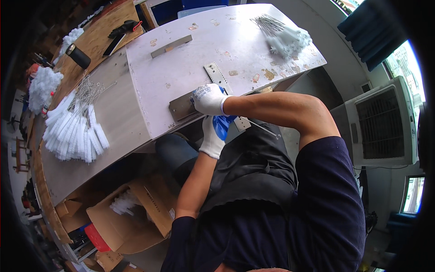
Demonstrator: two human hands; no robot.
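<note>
My left hand (215, 137), in a white glove with a blue palm, is closed around a thin wire rod (263, 128). The rod sticks out to the right over my lap and has a small loop at its end. My right hand (208, 99), gloved the same way, is closed just above the left, against a grey metal block (182, 108) at the table's near edge. What its fingers hold is hidden. A perforated metal strip (217, 75) runs under my hands and past the table edge.
White bristle brushes with wire handles (79, 124) lie piled at the left, and another bunch (285, 38) at the far right. A metal bar (171, 46) lies on the table (140, 86). A black bottle (78, 56) stands far left. Below is an open cardboard box (106, 217).
</note>
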